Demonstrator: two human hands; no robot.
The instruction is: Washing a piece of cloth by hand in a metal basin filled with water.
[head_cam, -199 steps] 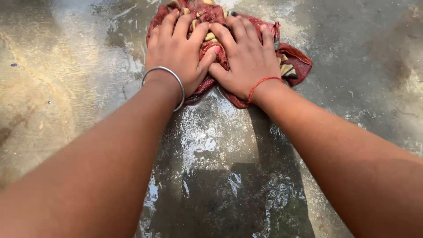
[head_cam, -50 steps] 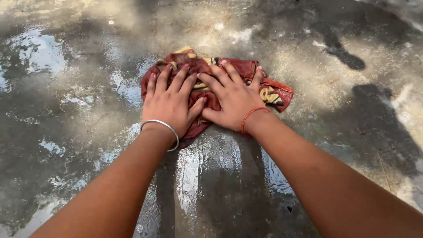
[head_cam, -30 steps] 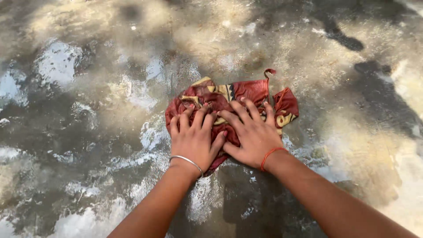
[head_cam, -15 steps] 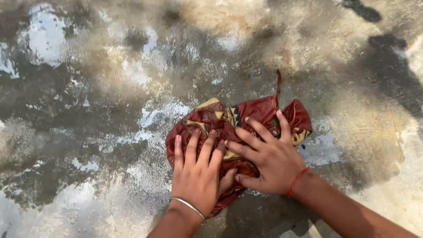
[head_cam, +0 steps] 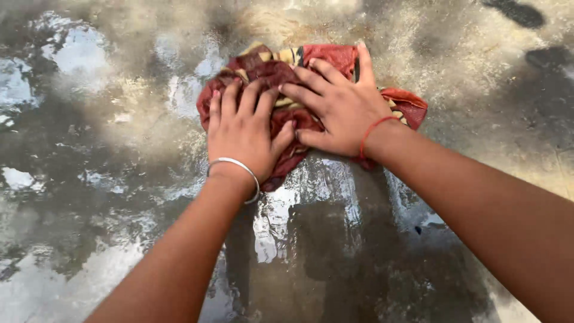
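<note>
Risk of slipping: the concrete floor point(head_cam: 107, 179) is wet and shiny, with pools of water all around. The person leans on both arms, so I think a palm could slide forward together with the rag and the weight would drop suddenly.
Risk for the cloth: the red and yellow rag point(head_cam: 323, 57) is bunched in folds. In my judgement a loose corner at the right may drag behind or fold under, so that only part of it meets the floor.
Risk for the skin: the floor looks rough and gritty, and fingertips that pass over the edge of the rag may scrape on it.
Left hand point(head_cam: 242, 134): it lies flat, fingers spread, palm pressing down on the left half of the rag. It does not grasp anything. A silver bangle point(head_cam: 236, 167) sits on the wrist.
Right hand point(head_cam: 341, 107): also flat and open, fingers fanned toward the upper left, pressing on the middle of the rag. A red thread point(head_cam: 372, 128) is around the wrist.
Position of the rag: on the floor, directly under both palms, touching them, and showing beyond the fingers and at the right.
</note>
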